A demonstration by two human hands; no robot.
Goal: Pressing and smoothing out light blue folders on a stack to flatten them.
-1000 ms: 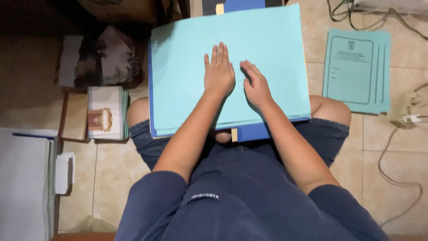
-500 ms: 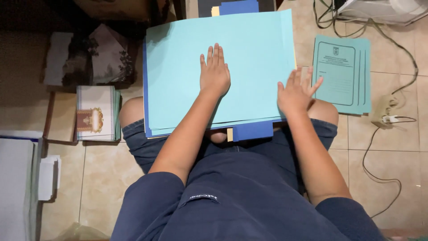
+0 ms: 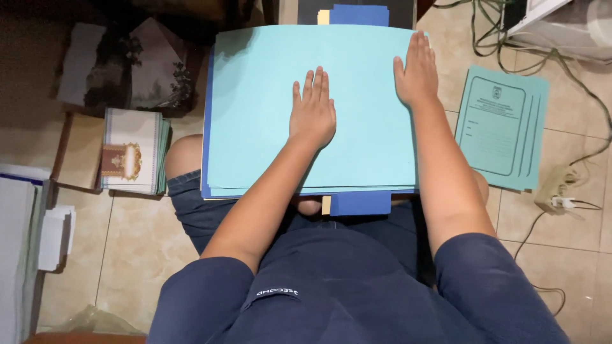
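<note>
Head view looks straight down on a seated person with a stack of light blue paper folders (image 3: 261,108) lying across the lap, over darker blue sheets (image 3: 360,202) that stick out at the near and far edges. Left hand (image 3: 313,111) lies flat on the middle of the top folder, fingers (image 3: 319,83) stretched out and close together, gripping nothing. Right hand (image 3: 417,73) rests palm down at the stack's right edge near the far corner, its fingers straight and open too. On the tiled floor (image 3: 127,248) to the right lies a second pile of printed teal folders (image 3: 503,127), beside a power strip (image 3: 558,191) with cables. To the left sits a stack of decorated cards (image 3: 131,150).
</note>
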